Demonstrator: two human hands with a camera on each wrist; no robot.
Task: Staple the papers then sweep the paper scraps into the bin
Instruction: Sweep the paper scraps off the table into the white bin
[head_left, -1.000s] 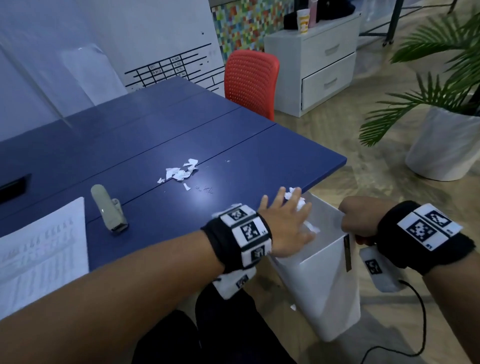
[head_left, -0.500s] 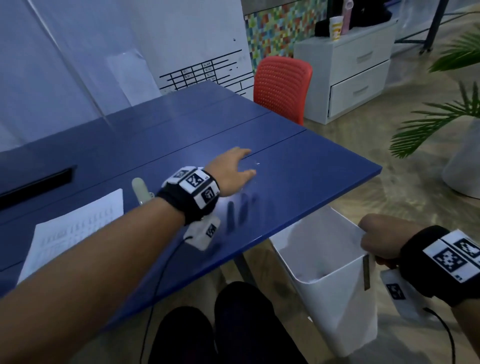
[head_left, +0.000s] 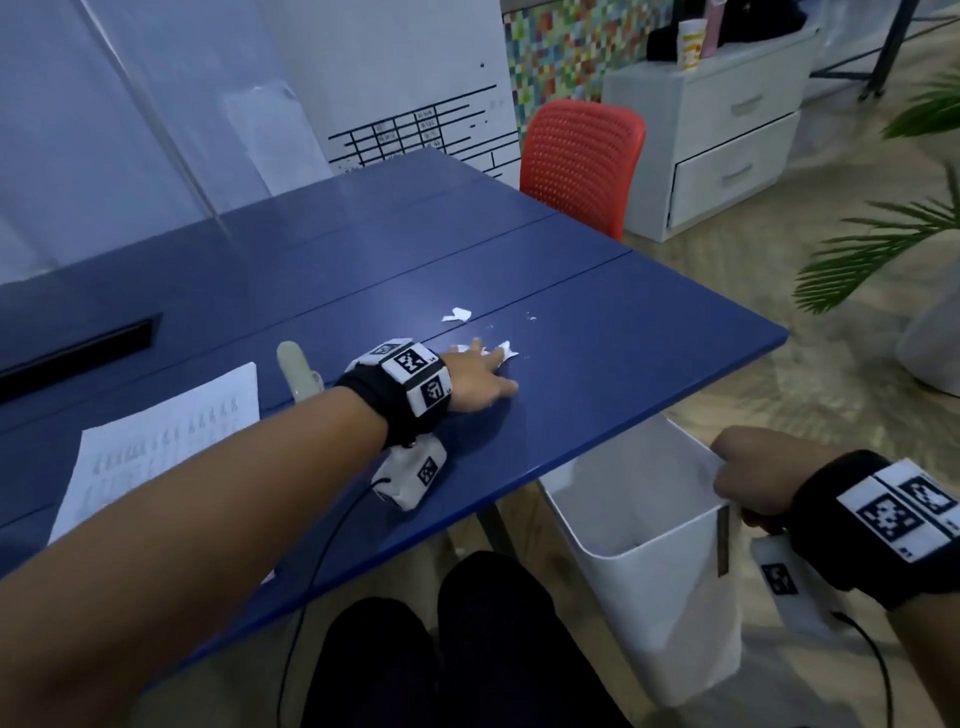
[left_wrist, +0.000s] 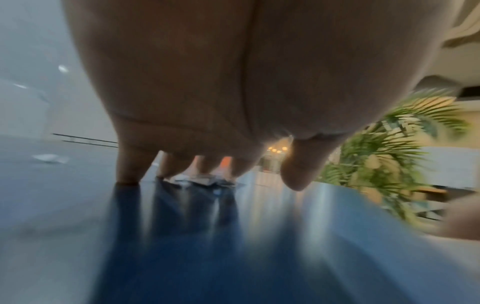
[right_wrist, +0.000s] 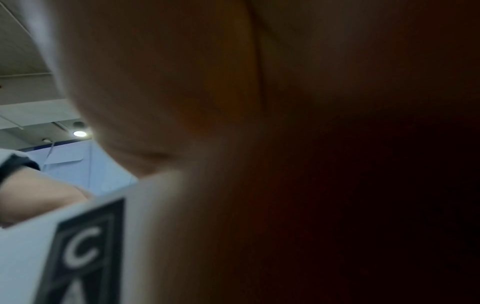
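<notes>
My left hand (head_left: 480, 382) lies flat on the blue table (head_left: 649, 332), fingers straight, with white paper scraps (head_left: 506, 349) under and just past its fingertips (left_wrist: 127, 174). The left wrist view shows scraps (left_wrist: 200, 179) bunched against the fingers. One more scrap (head_left: 457, 315) lies farther back. My right hand (head_left: 748, 475) grips the rim of the white bin (head_left: 670, 597), held below the table's near edge. The bin (right_wrist: 31, 246) fills the lower left of the right wrist view. The stapler (head_left: 297, 371) stands beside the printed papers (head_left: 166, 441) at the left.
A red chair (head_left: 579, 156) stands at the table's far end. White drawers (head_left: 727, 130) and a potted plant (head_left: 893, 249) are to the right. My dark-trousered legs (head_left: 457, 654) are under the table edge, next to the bin.
My left hand left the bin's mouth, swung up over the table and came down flat on the remaining scraps. The right hand kept hold of the bin.
</notes>
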